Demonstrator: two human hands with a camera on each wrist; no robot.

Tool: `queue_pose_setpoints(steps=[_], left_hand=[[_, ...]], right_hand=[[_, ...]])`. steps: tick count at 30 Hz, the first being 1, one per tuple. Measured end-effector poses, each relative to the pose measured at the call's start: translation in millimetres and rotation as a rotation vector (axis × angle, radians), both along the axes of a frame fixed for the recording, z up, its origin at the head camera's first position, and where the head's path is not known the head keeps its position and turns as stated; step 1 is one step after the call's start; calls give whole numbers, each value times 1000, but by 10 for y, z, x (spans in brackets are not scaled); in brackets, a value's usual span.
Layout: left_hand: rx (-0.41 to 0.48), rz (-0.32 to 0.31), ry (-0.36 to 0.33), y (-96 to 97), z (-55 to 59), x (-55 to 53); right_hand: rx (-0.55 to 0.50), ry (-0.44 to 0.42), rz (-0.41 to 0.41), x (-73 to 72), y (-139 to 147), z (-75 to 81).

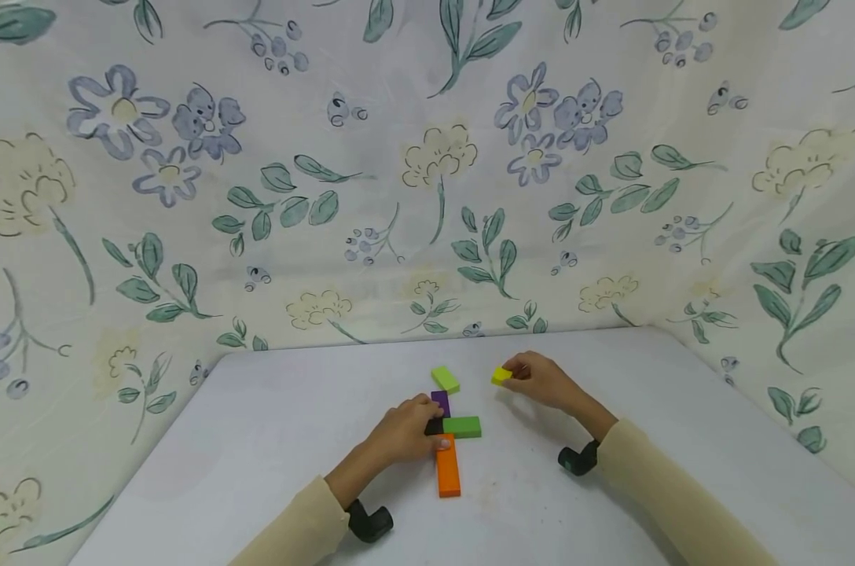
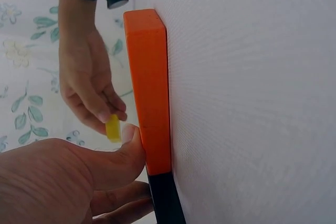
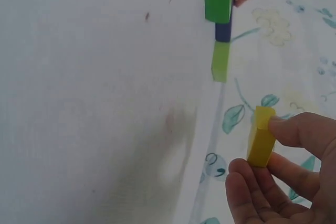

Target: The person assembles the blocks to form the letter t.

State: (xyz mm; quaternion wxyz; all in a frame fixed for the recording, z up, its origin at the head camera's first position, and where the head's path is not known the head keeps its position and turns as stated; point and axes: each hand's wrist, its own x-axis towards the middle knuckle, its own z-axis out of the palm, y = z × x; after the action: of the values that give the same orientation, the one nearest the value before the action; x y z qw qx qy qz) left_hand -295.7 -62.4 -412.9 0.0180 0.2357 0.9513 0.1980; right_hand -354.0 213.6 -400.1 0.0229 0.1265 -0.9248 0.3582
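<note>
My right hand [image 1: 543, 380] pinches a small yellow block [image 1: 501, 376] between thumb and fingers, held above the table. In the right wrist view, the thumb presses on one end of the yellow block [image 3: 261, 137] and fingertips support the other. My left hand [image 1: 404, 428] rests on the laid-out blocks, thumb touching the end of the orange block [image 1: 449, 472]. Its other fingers reach over the black block [image 1: 434, 427], which they partly cover, toward the purple block [image 1: 440, 402]. A green block [image 1: 463, 427] lies crosswise beside the black one. Beyond the purple block lies a lime block [image 1: 445, 379].
The blocks lie on a white table [image 1: 258, 440]. Behind it hangs a floral cloth [image 1: 399, 236], which also runs along both sides. Dark devices [image 1: 371, 523] are strapped at both wrists, close to the tabletop.
</note>
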Motion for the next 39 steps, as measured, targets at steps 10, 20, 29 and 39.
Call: queue_pose_setpoints(steps=[10, 20, 29, 39], left_hand=[[6, 1, 2, -9, 2, 19], [8, 3, -4, -2, -3, 15], [15, 7, -12, -1, 11, 8], [18, 9, -8, -9, 1, -1]], right_hand=[[20, 57, 59, 166, -51, 4], [-8, 97, 158, 433, -127, 47], [-19, 140, 298, 671, -256, 115], [-43, 132, 390, 871, -345, 156]])
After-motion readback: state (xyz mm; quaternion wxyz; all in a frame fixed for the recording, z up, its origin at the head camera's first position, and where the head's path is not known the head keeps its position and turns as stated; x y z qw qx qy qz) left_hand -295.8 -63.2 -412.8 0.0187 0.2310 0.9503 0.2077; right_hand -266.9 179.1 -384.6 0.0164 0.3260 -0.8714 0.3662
